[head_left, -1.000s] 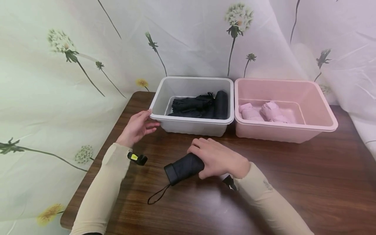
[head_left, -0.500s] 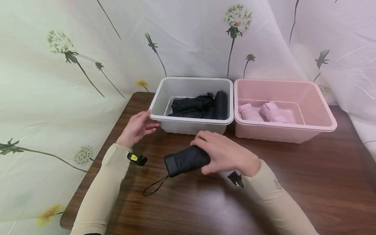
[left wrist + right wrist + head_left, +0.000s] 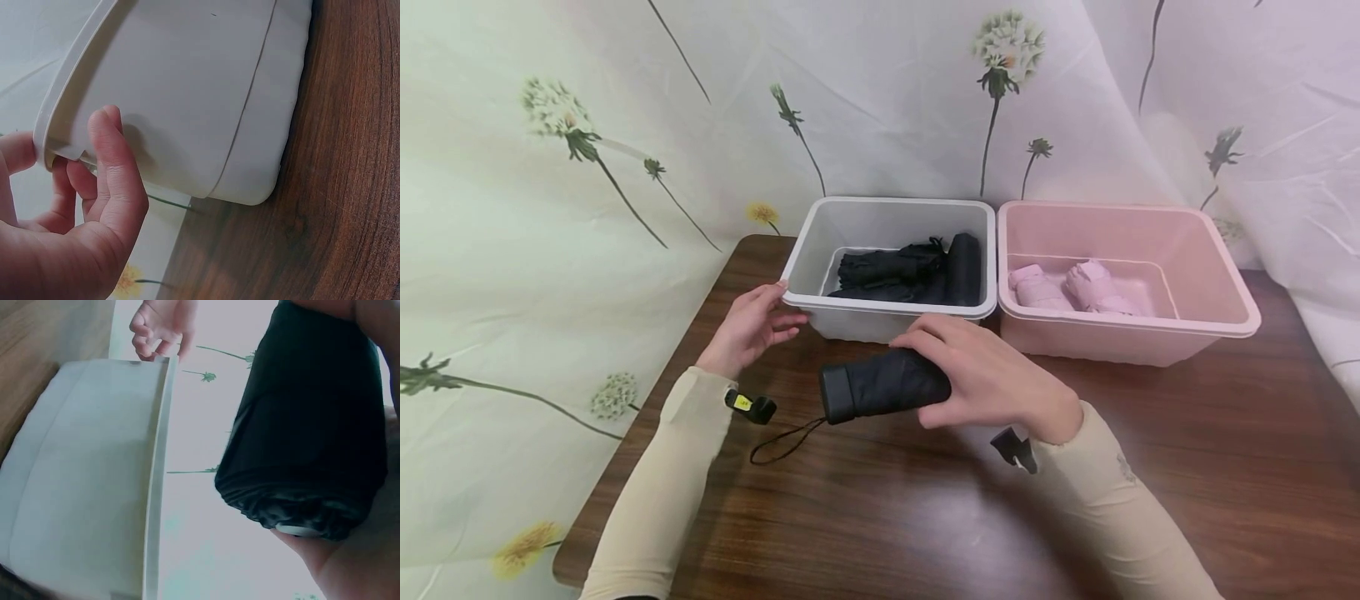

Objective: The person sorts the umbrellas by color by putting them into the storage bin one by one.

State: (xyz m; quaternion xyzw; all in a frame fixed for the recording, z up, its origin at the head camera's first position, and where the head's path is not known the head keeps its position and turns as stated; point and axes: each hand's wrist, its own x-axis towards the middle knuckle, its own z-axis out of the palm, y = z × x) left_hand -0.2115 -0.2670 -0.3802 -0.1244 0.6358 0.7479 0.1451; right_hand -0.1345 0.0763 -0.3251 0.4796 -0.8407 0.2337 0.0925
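Note:
My right hand (image 3: pixel 981 379) grips a folded black umbrella (image 3: pixel 880 386) above the table, in front of the white bin (image 3: pixel 891 307). The umbrella's handle end points left and its cord loop hangs from it; in the right wrist view its gathered cloth end (image 3: pixel 300 506) faces the camera. At the bin's front left corner my left hand (image 3: pixel 752 329) pinches the rim, thumb on top and fingers below, as the left wrist view shows at the rim (image 3: pixel 47 125). Several black folded umbrellas (image 3: pixel 895 267) lie inside the white bin.
A pink bin (image 3: pixel 1120 337) stands right beside the white one, with two pink wrapped bundles (image 3: pixel 1093 283) in it. Both bins sit at the back of the dark wooden table (image 3: pixel 850 517), against a flower-printed curtain (image 3: pixel 895 100).
My right hand has raised the umbrella and moved it slightly right and toward the bins, turning it more level. The left hand has stayed on the white bin's corner.

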